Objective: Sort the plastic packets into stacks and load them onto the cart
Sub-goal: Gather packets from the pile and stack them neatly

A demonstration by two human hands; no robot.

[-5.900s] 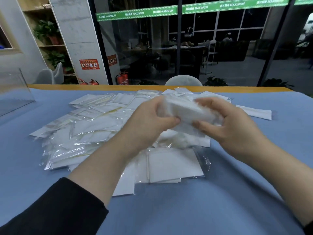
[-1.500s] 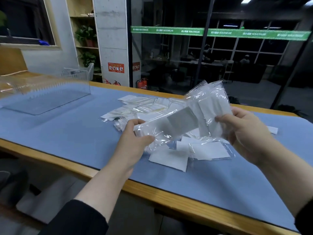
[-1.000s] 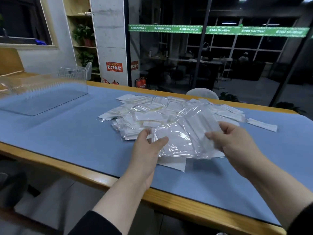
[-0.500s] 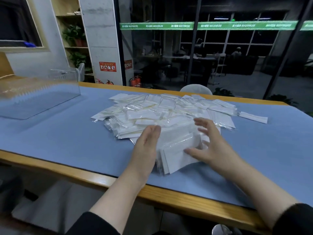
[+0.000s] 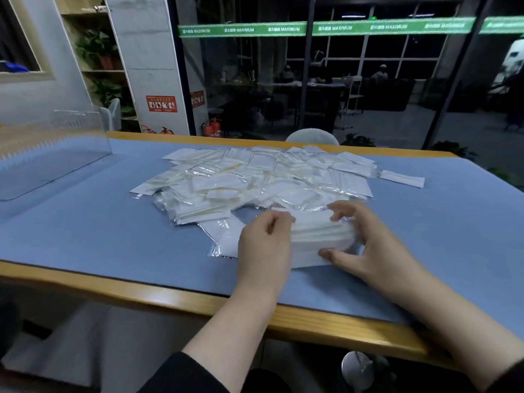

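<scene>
Stack is clamped between both hands on the mat, long axis left-right. Left hand grips the left end, right hand the right end. Pile lies just behind.

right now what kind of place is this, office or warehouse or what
Probably an office or shared workspace at night: a wooden table with a blue mat, a dark glass partition with a green MAXIMUM strip, and red fire extinguishers by a concrete pillar.
</scene>
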